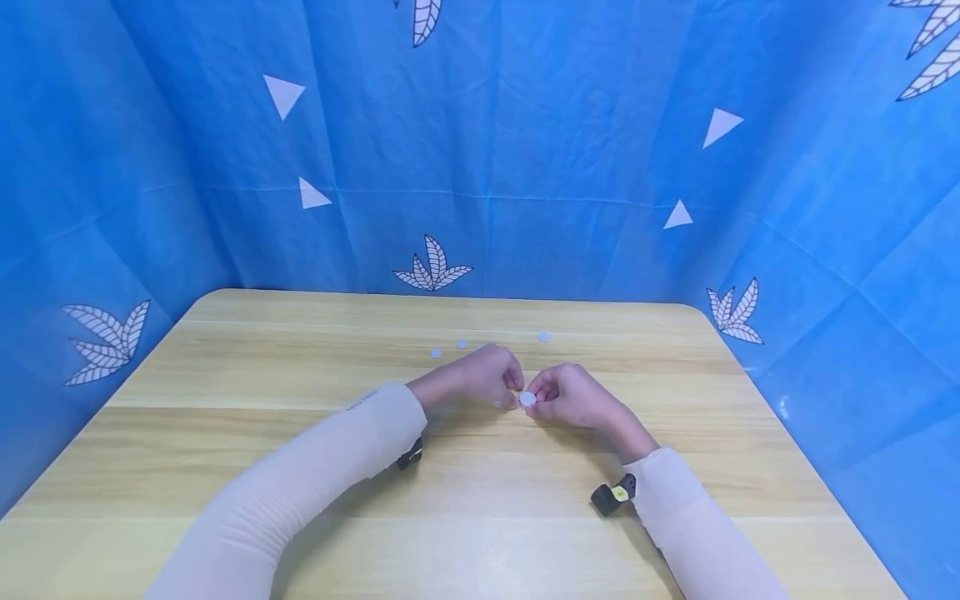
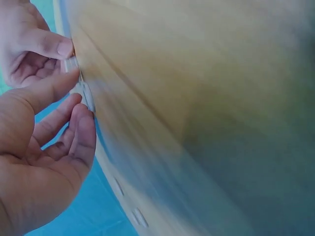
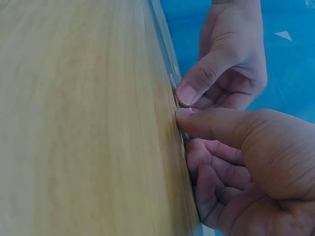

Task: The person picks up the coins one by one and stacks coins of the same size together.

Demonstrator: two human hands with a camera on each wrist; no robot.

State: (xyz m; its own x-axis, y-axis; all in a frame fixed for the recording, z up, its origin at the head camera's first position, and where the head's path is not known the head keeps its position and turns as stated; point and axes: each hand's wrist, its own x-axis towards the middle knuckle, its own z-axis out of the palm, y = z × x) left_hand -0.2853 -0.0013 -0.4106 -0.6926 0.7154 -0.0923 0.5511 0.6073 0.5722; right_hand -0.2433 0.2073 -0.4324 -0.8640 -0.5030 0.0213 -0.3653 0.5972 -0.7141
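Note:
Over the table, a white round disc [image 1: 528, 399] lies between the fingertips of both hands. Layered white edges [image 2: 72, 64] there in the left wrist view suggest several discs together. My right hand [image 1: 573, 395] pinches the disc from the right with thumb and forefinger. From the other side, my left hand [image 1: 486, 375] holds its edge, thumb and finger curled close to it. The two thumbs nearly meet in the right wrist view, where the fingers hide most of the disc. Another white disc [image 2: 88, 96] shows by the left fingertips, partly hidden.
Farther back on the wooden table [image 1: 465, 500] lie three loose white discs, one [image 1: 436, 353] leftmost, one [image 1: 462, 344] beside it and one [image 1: 544, 337] to the right. A blue patterned curtain [image 1: 487, 150] stands behind and at both sides.

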